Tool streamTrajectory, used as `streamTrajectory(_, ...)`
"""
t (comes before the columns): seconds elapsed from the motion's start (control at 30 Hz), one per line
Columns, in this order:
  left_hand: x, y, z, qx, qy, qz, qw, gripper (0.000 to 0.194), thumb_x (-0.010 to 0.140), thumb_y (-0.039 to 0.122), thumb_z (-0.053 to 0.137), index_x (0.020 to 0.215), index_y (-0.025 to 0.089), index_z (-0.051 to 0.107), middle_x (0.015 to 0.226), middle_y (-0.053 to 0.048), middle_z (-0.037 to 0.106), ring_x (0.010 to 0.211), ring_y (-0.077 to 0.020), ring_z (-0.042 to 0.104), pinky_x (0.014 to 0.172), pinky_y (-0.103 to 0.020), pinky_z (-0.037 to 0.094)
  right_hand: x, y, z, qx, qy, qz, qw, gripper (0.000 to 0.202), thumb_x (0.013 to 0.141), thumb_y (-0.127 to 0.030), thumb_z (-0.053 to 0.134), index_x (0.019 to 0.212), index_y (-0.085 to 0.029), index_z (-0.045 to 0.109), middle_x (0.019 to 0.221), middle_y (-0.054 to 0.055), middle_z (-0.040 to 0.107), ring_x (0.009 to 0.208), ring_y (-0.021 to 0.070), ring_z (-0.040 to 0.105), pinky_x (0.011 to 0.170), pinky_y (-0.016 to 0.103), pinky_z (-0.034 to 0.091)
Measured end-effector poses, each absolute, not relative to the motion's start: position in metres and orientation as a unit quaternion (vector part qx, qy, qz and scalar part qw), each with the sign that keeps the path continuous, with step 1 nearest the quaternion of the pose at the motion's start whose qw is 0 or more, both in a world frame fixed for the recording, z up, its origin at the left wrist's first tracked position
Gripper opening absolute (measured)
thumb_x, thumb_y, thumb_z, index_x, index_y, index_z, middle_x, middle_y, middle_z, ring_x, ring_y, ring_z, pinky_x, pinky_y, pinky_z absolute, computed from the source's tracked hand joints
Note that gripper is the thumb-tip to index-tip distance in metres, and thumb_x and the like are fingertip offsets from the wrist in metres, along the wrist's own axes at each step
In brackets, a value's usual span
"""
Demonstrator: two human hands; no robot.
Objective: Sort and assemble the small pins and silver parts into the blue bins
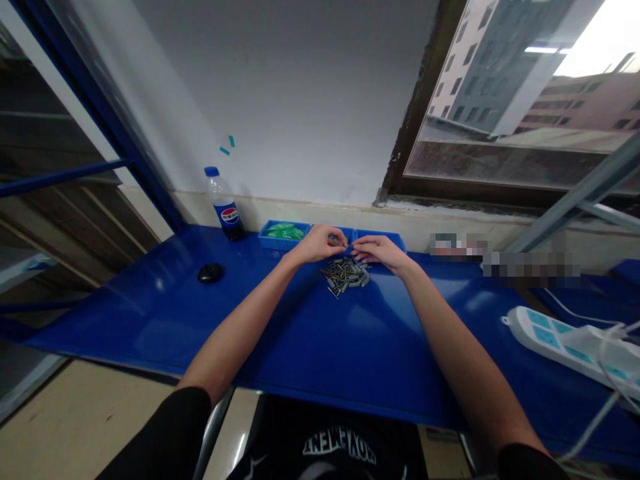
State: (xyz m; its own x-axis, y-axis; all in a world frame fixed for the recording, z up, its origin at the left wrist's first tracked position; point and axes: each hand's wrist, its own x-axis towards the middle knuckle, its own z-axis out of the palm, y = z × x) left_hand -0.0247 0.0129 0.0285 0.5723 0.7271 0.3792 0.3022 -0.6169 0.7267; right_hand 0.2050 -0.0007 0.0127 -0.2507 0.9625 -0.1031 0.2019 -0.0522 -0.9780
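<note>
My left hand (323, 244) is over the back of a small pile of screws and grey plugs (347, 275), its thumb and fingers curled into a pinch. Close by on the right, my right hand (379, 253) points inward with its fingertips drawn together. Whatever lies between the fingertips of either hand is too small to make out. Just behind the hands stand a middle blue bin (345, 235) and a right blue bin (395, 240), both partly covered by them. A left blue bin (270, 241) holds green pieces (286, 231).
On the blue table (320, 353), a cola bottle (226, 207) stands at the back left with a black mouse-like object (211, 273) in front. A white power strip (560, 337) with cables lies at the right. Wall and window (500, 147) bound the back.
</note>
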Motion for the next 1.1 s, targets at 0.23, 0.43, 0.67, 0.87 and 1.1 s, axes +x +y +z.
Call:
streamTrajectory(0.23,-0.023,0.008,0.028,0.792,0.310,0.373,0.371,0.018,0.075,0.029,0.077,0.076,0.013,0.068,0.078,-0.007,0.076,0.072,-0.0155,0.071,0.070,-0.027,0.056,0.207,-0.004,0.014,-0.426,-0.571,0.601,0.361,0.025,0.082,-0.020,0.078,0.107,-0.018,0.076,0.095,0.010,0.080,0.084,0.0172,0.076,0.073,0.024,0.061)
streamTrajectory(0.43,-0.022,0.013,0.025,0.794,0.328,0.374,0.349,0.026,0.075,0.036,0.081,0.074,0.012,0.072,0.075,-0.007,0.076,0.068,-0.0152,0.069,0.065,-0.025,0.052,0.208,0.001,0.006,-0.399,-0.558,0.612,0.393,0.020,0.075,-0.023,0.084,0.094,-0.016,0.079,0.089,0.009,0.079,0.081,0.0159,0.074,0.079,0.025,0.060)
streamTrajectory(0.67,-0.029,0.016,0.022,0.876,0.370,0.223,0.214,0.021,0.080,0.033,0.078,0.089,0.013,0.079,0.083,-0.008,0.079,0.076,-0.0185,0.072,0.069,-0.026,0.051,0.209,0.010,0.004,-0.482,-0.565,0.503,0.442,0.018,0.068,-0.023,0.084,0.083,-0.015,0.079,0.075,0.007,0.077,0.068,0.0148,0.070,0.065,0.024,0.057)
streamTrajectory(0.87,-0.028,0.019,0.009,0.901,0.381,0.114,0.173,0.023,0.075,0.008,0.074,0.097,0.014,0.079,0.087,-0.007,0.079,0.080,-0.0183,0.073,0.070,-0.023,0.051,0.225,0.023,-0.005,-0.586,-0.594,0.296,0.465,0.014,0.070,-0.022,0.077,0.082,-0.015,0.079,0.066,0.005,0.075,0.062,0.0166,0.069,0.055,0.023,0.051)
streamTrajectory(1.1,-0.022,0.017,0.000,0.908,0.388,0.085,0.134,0.026,0.072,0.001,0.065,0.091,0.015,0.077,0.082,-0.006,0.078,0.077,-0.0182,0.072,0.064,-0.024,0.047,0.226,0.024,-0.009,-0.563,-0.613,0.322,0.451,0.015,0.075,-0.023,0.073,0.087,-0.015,0.078,0.070,0.005,0.075,0.060,0.0151,0.068,0.053,0.021,0.050)
